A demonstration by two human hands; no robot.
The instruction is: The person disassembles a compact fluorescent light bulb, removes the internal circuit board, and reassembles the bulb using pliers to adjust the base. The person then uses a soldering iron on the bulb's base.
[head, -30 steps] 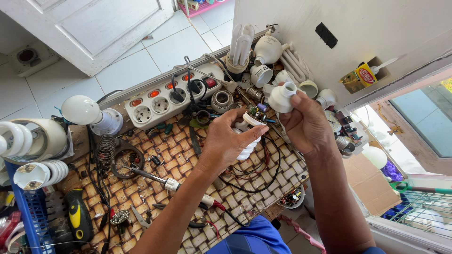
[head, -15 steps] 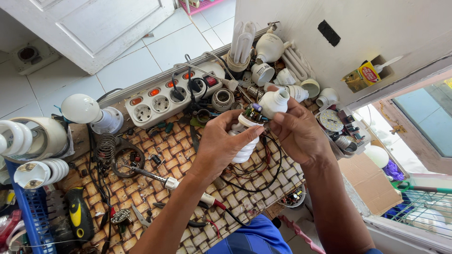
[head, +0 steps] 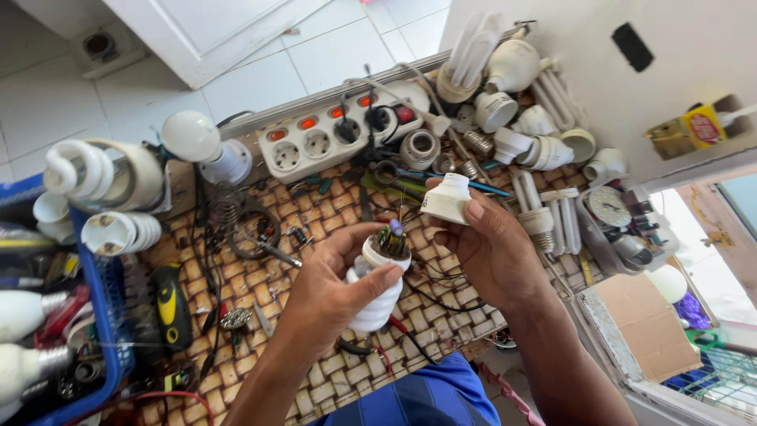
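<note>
Woven-top table [head: 236,276] taking up most of the view, brown basket-weave pattern, covered in clutter. Blue crate [head: 110,331] off on the left edge, stuffed with bulbs and odd parts. White power strip [head: 331,138] lying along the far side of the table with red lit switches and a couple of black plugs in it. Spiral lamp [head: 95,173] on its side at the far left, just above the crate. Round white bulb [head: 193,138] sitting right beside the strip's left end. Pile of white lamp housings [head: 528,134] and tube lamps heaped at the far right of the table. Cardboard box [head: 639,331] down at the right, off the table edge. Yellow-and-black tool [head: 169,304] resting near the crate. Then the hands, over the middle of the table: left hand [head: 331,292] wrapped around a spiral bulb body [head: 374,304], thumb across its side, open top pointing up with small circuit parts sticking out. Right hand [head: 493,252] pinching a white bulb cap [head: 447,197] between thumb and fingers, held just above and to the right of the bulb body, not touching it. Thin dark wires [head: 426,276] running between the two pieces.
</note>
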